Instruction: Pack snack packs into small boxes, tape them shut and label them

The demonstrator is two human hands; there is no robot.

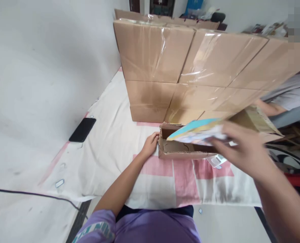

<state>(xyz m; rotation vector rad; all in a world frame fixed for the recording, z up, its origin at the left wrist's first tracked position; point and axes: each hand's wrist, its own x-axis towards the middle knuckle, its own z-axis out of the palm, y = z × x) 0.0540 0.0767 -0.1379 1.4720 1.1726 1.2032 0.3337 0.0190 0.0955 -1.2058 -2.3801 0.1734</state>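
Observation:
A small open cardboard box (176,154) lies on a white and pink cloth in front of me. My left hand (149,145) rests against its left end, fingers curled on the box's edge. My right hand (243,146) is blurred by motion and grips a flat packet (198,131) with a teal and yellow cover, held just above the box's opening. The inside of the box shows bare cardboard on its left half; the rest is hidden by the packet and my hand.
A wall of large taped cardboard cartons (190,64) stands behind the box. A black phone (82,129) lies at the cloth's left edge. Another person's arm and grey sleeve (284,98) show at the right. A black cable (33,195) crosses the floor at left.

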